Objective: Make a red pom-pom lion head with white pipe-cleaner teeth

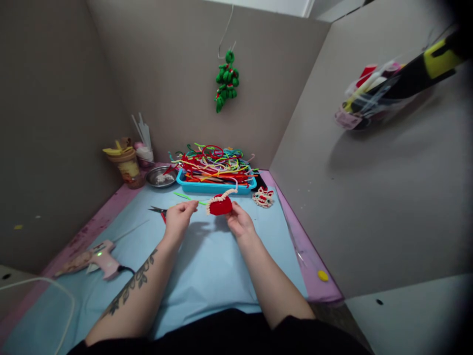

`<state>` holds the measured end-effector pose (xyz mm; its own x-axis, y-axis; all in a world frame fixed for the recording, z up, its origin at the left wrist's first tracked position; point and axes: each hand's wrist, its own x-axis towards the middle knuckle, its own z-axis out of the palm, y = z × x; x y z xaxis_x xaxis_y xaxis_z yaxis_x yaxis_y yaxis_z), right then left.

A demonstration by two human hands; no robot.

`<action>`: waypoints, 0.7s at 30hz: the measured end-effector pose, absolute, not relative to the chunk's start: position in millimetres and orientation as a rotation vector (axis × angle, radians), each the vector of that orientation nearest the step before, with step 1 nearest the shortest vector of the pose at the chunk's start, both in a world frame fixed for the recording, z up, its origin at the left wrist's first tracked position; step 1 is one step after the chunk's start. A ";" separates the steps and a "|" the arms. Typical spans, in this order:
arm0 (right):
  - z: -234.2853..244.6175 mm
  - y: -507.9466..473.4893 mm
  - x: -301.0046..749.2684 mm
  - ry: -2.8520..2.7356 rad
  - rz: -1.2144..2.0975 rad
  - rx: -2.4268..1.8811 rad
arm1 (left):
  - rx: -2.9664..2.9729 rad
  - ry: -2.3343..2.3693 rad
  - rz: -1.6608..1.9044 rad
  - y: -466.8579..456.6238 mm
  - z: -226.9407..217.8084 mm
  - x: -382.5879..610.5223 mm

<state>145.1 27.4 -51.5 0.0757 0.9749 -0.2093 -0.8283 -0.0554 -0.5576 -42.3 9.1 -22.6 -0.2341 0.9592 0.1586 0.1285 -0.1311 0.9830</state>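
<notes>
In my right hand (pixel 240 219), a red fuzzy pipe-cleaner piece (pixel 220 206) is gripped at its right edge, above the blue-covered table. A cream twisted pipe-cleaner strip (pixel 223 195) runs along its top and left side, its loose end rising to the upper right. My left hand (pixel 180 216) is just left of the piece, apart from it, with fingertips pinched together; what they hold, if anything, I cannot make out. A bright green pipe cleaner (pixel 183 196) passes behind those fingertips. Scissors with red handles (pixel 158 211) lie beside my left hand, partly hidden by it.
A blue tray (pixel 216 188) heaped with coloured pipe cleaners stands behind my hands. Right of it lies a red-and-cream pipe-cleaner figure (pixel 263 197). A pink glue gun (pixel 101 257), its light green, rests at left. Farther back are a metal bowl (pixel 161 176) and a cup (pixel 129 170).
</notes>
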 end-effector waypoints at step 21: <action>-42.3 14.5 133.9 -0.349 1.517 -0.603 | 0.992 0.802 1.123 -5.7 -15.1 -23.7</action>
<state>133.9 14.5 -42.3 0.0455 0.9872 -0.1529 -0.8213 -0.0502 -0.5682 -23.7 -5.7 -15.1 0.2566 0.9660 -0.0326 -0.3445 0.1229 0.9307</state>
